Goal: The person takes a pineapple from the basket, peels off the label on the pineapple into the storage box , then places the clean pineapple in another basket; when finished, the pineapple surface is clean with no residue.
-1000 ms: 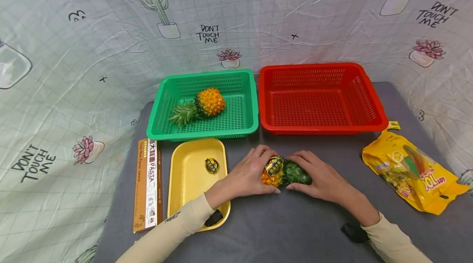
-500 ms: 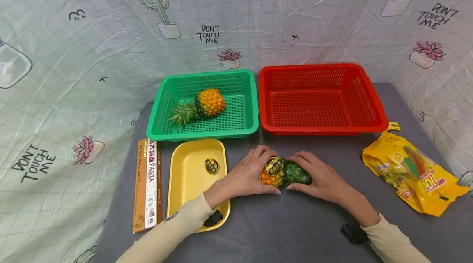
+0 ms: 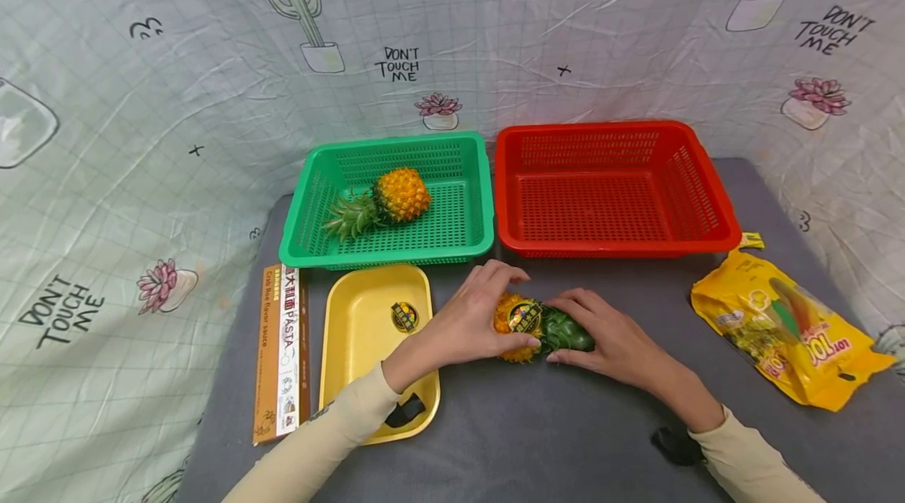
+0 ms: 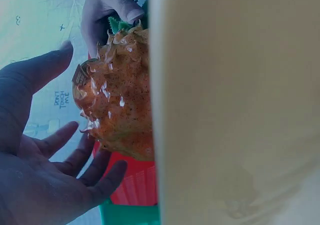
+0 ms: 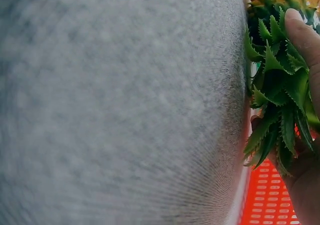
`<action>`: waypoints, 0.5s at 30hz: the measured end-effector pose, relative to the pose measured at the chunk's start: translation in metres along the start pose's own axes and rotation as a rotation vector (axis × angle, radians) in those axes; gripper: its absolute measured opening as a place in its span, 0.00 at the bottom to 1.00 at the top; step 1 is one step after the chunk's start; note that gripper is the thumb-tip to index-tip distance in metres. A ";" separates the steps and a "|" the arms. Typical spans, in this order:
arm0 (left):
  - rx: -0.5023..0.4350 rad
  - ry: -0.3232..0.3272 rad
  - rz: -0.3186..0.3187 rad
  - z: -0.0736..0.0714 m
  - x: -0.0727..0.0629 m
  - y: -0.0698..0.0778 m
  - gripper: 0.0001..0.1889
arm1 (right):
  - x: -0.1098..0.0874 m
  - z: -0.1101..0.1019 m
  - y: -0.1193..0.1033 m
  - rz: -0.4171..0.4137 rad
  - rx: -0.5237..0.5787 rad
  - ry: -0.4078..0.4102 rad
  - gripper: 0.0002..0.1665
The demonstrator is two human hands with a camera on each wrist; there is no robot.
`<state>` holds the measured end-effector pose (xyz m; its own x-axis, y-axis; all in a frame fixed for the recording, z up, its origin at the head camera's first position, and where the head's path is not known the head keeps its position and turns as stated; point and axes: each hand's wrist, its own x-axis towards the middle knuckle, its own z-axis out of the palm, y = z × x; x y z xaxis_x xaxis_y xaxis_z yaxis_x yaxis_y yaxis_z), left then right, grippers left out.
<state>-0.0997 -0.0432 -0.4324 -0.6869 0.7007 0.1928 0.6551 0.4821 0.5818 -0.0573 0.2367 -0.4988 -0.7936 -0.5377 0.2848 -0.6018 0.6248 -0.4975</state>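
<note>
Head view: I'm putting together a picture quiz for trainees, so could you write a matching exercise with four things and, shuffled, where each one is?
Things
1. labelled pineapple
2. other pineapple
3. pasta box
4. yellow bag

Places in the picture
A. just left of the yellow tray
B. at the far right, past the right hand
C. its leaves held by that hand
D. inside the green basket

Pairs: 1-C, 2-D, 3-A, 4-B

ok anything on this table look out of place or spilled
A round black label sits in the yellow tray, odd because it looks like the one on the pineapple the right hand holds. Nothing appears spilled.
</note>
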 end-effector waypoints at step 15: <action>0.045 -0.046 0.029 -0.005 0.008 0.010 0.26 | 0.000 0.001 0.000 0.000 -0.009 0.008 0.43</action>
<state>-0.1003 -0.0354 -0.4213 -0.6527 0.7378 0.1721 0.6889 0.4833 0.5402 -0.0577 0.2360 -0.4998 -0.7943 -0.5332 0.2910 -0.6025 0.6302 -0.4898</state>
